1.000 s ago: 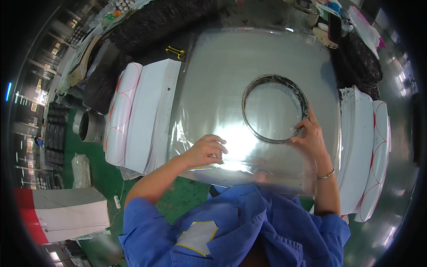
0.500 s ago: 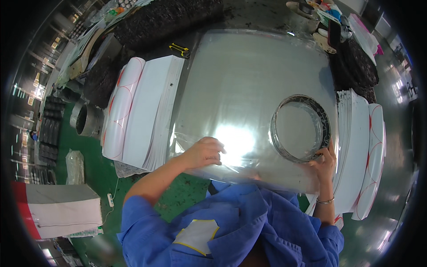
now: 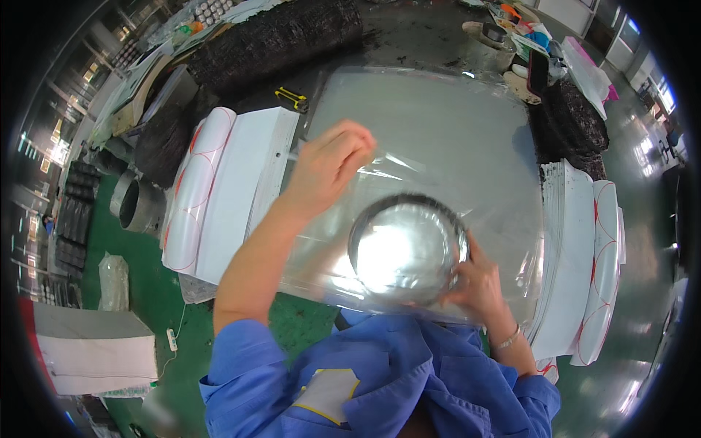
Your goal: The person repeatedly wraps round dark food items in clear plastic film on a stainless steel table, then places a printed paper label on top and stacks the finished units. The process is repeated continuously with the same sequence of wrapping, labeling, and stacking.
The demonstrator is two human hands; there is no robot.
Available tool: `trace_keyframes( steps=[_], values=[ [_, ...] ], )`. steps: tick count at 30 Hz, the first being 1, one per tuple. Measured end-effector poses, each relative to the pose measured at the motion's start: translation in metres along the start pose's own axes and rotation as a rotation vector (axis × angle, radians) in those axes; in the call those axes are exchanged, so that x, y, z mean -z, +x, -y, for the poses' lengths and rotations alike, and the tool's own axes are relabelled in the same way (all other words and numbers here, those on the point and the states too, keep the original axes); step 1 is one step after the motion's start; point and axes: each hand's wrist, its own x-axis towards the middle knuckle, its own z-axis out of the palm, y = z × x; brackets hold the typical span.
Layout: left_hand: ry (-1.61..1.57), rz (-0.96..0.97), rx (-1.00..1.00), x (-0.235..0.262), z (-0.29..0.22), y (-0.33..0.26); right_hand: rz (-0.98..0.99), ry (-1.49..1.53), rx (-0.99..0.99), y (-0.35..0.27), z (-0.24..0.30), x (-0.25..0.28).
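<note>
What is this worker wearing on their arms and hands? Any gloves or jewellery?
No gloves: both the left hand and the right hand are bare. The blue work shirt has sleeves pushed up to about the elbows, leaving the forearms uncovered. A thin bracelet circles the right wrist.

At nine o'clock a stack of white curved panels [image 3: 219,190] with thin red lines lies beside a grey metal cylinder [image 3: 135,204] on the green floor [image 3: 153,292]. A second white panel stack [image 3: 584,255] sits at three o'clock. Dark rolled matting [image 3: 277,36] lies at twelve, a yellow tool [image 3: 290,98] just below it, and a white box [image 3: 91,354] at eight.
</note>
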Motion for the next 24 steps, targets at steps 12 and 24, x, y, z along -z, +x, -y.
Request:
trace_keyframes(
  steps=[12, 24],
  values=[
    [0.058, 0.777, -0.228, -0.034, 0.047, -0.151, -0.595, 0.084, -0.416, 0.009, -0.176, 0.061],
    [-0.273, 0.750, 0.390, -0.011, 0.040, -0.087, -0.359, -0.714, -0.560, 0.147, -0.247, 0.231]
  ],
)
